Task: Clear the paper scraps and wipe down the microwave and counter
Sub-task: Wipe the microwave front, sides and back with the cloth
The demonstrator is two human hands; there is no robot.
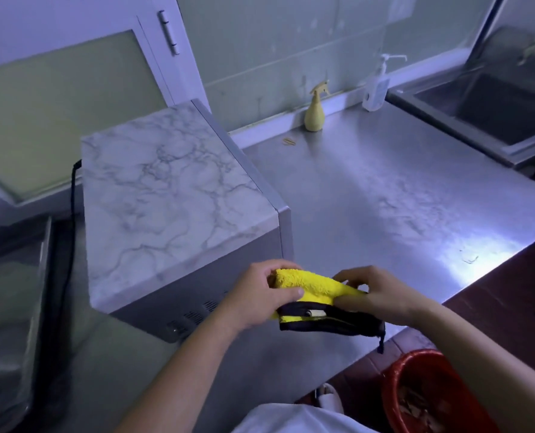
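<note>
Hanging over the steel table [384,189], a black-edged yellow fleece cloth [316,287] is gripped by the left hand [260,295] and the right hand [381,292].

A yellow spray bottle [314,115] stands near a white pump bottle [375,89], which is beside the sink [447,120].

Yellow cloth [314,287] with black edging, grey-veined white marble microwave [172,195] top, red bin [416,379].
</note>
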